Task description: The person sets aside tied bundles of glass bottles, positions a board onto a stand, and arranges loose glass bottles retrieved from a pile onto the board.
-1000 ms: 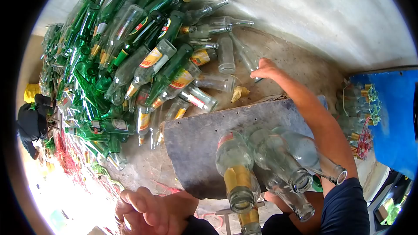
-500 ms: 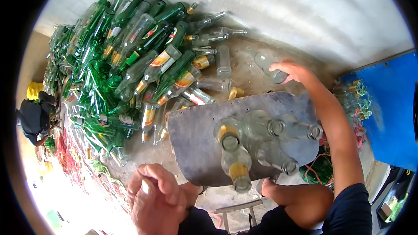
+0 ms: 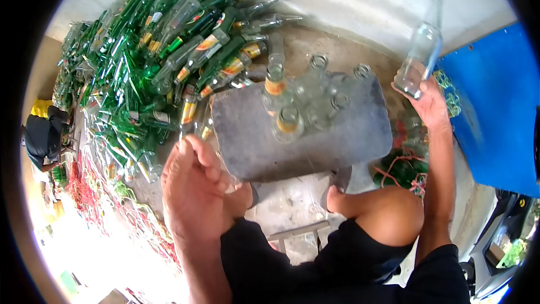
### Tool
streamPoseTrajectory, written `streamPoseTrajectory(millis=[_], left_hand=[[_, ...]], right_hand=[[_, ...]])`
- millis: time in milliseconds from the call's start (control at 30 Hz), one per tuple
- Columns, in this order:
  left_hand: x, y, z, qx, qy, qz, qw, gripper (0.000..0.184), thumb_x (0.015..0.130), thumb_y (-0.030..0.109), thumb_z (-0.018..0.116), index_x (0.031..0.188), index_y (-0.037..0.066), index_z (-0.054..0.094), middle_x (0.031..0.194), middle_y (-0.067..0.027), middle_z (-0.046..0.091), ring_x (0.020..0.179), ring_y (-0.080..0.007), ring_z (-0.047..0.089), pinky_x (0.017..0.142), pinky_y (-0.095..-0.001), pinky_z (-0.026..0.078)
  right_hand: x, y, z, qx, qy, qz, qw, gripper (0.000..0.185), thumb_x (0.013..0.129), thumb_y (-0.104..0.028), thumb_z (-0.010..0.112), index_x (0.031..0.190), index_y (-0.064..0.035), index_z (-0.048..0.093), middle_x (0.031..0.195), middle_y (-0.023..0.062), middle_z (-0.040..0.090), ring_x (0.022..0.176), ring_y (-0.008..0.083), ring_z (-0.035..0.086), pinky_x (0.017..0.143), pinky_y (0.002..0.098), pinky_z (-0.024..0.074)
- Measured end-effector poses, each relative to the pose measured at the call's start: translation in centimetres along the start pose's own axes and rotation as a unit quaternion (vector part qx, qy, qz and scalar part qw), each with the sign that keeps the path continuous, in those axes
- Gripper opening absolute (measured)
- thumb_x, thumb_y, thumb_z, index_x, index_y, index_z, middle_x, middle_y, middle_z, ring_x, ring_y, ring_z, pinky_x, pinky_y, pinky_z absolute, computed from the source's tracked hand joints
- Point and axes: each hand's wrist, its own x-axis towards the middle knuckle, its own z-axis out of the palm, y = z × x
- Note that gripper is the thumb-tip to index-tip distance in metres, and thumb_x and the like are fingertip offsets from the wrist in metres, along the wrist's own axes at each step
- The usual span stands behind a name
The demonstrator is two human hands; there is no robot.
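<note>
My right hand point(image 3: 430, 98) is raised at the right, its fingers wrapped round the lower end of a clear glass bottle point(image 3: 421, 50). The bottle's neck points up and leans slightly right. My left hand point(image 3: 194, 188) hovers at the lower left, fingers curled in toward the thumb, with nothing visible in them. Between the hands lies a dark grey board point(image 3: 247, 146), on which several clear glass bottles stand in a close group. One bottle with an orange label point(image 3: 275, 88) is at the group's left; another labelled bottle point(image 3: 288, 125) stands nearest me.
Green and clear bottles form a large pile point(image 3: 146, 62) along the wall. A blue panel point(image 3: 484, 112) leans at the right, beside green bottles tied with pink string point(image 3: 402, 171). Tangled red string point(image 3: 87, 197) covers floor at the left. Another person point(image 3: 44, 138) sits at the far left.
My right hand has lifted the clear bottle from the floor behind the board, up and to the right, turning its neck upward. The view has shifted; my left hand stays curled.
</note>
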Motion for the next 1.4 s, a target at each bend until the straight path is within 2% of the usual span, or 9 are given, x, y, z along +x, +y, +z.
streamPoseTrajectory(millis=[167,233,333,533,733,833,933,1233,1400], left_hand=[[-0.6,-0.1,-1.2,-0.020,-0.019,0.015,1.000,0.023,0.109,0.032,0.056,0.107,0.010,0.061,0.089,0.0009,0.055,0.074,-0.0093,0.049,0.062,-0.0245,0.043],[-1.1,-0.1,-0.7,-0.012,-0.021,0.017,1.000,0.021,0.109,0.032,0.059,0.106,0.011,0.062,0.089,0.0020,0.056,0.075,-0.0088,0.049,0.063,-0.0240,0.042],[-1.1,-0.2,-0.8,-0.010,-0.025,0.008,1.000,0.021,0.107,0.032,0.061,0.104,0.011,0.063,0.088,0.0031,0.056,0.075,-0.0083,0.048,0.063,-0.0240,0.042],[-0.7,-0.5,-0.8,-0.013,-0.015,0.008,1.000,0.022,0.105,0.033,0.065,0.102,0.012,0.064,0.087,0.0033,0.058,0.074,-0.0081,0.049,0.064,-0.0235,0.042],[-0.5,-0.4,-0.6,-0.013,-0.026,0.011,1.000,0.021,0.105,0.032,0.065,0.103,0.012,0.064,0.087,0.0031,0.058,0.074,-0.0082,0.049,0.064,-0.0231,0.042],[-0.4,-0.4,-0.6,-0.013,-0.032,0.013,0.999,0.021,0.105,0.032,0.065,0.102,0.011,0.065,0.087,0.0029,0.059,0.074,-0.0082,0.049,0.064,-0.0232,0.042],[-0.6,-0.4,-0.3,-0.022,-0.032,0.011,0.999,0.021,0.105,0.032,0.066,0.103,0.011,0.065,0.087,0.0028,0.059,0.074,-0.0083,0.049,0.063,-0.0232,0.042],[-0.9,-0.3,-0.4,0.001,-0.026,0.014,1.000,0.022,0.101,0.035,0.069,0.099,0.014,0.065,0.086,0.0053,0.057,0.075,-0.0079,0.050,0.065,-0.0244,0.041],[-0.5,-1.6,-0.9,0.025,-0.020,0.031,0.999,0.019,0.102,0.031,0.066,0.099,0.012,0.065,0.086,0.0030,0.058,0.072,-0.0078,0.051,0.063,-0.0244,0.043]], right_hand=[[-5.5,4.0,1.0,-0.050,0.105,-0.121,0.986,0.060,0.077,0.002,0.077,0.133,-0.0041,0.058,0.123,0.0096,0.066,0.116,0.0248,0.064,0.105,0.0405,0.0517],[-6.5,6.4,0.2,-0.110,0.118,-0.105,0.981,0.059,0.078,0.005,0.075,0.134,-0.0046,0.058,0.124,0.0085,0.065,0.116,0.0230,0.063,0.106,0.0410,0.0508],[-7.9,9.2,2.1,-0.177,0.156,-0.085,0.968,0.057,0.073,-0.002,0.088,0.123,-0.0063,0.063,0.114,0.0032,0.067,0.109,0.0167,0.063,0.097,0.0339,0.0521],[-7.8,15.7,1.7,-0.348,0.118,-0.113,0.923,0.050,0.074,-0.007,0.091,0.117,-0.0045,0.066,0.109,0.0032,0.070,0.100,0.0149,0.066,0.091,0.0331,0.0539],[-7.1,20.0,1.1,-0.466,0.167,-0.060,0.867,0.058,0.068,-0.021,0.096,0.116,-0.0029,0.068,0.109,0.0096,0.074,0.099,0.0199,0.069,0.090,0.0353,0.0548],[-7.1,20.3,1.9,-0.468,0.156,-0.031,0.869,0.068,0.064,-0.028,0.097,0.119,-0.0027,0.067,0.113,0.0129,0.074,0.104,0.0248,0.070,0.094,0.0377,0.0543],[-6.7,21.9,1.7,-0.514,0.168,-0.051,0.840,0.071,0.064,-0.027,0.096,0.123,-0.0033,0.065,0.118,0.0137,0.072,0.108,0.0272,0.069,0.096,0.0394,0.0537],[-5.5,22.2,3.3,-0.535,0.176,-0.093,0.821,0.073,0.063,-0.025,0.095,0.126,-0.0048,0.064,0.120,0.0170,0.070,0.110,0.0345,0.068,0.098,0.0417,0.0537],[-5.3,21.3,5.0,-0.545,0.184,-0.066,0.815,0.078,0.064,-0.028,0.095,0.130,-0.0034,0.063,0.121,0.0202,0.069,0.113,0.0395,0.067,0.097,0.0450,0.0542]])
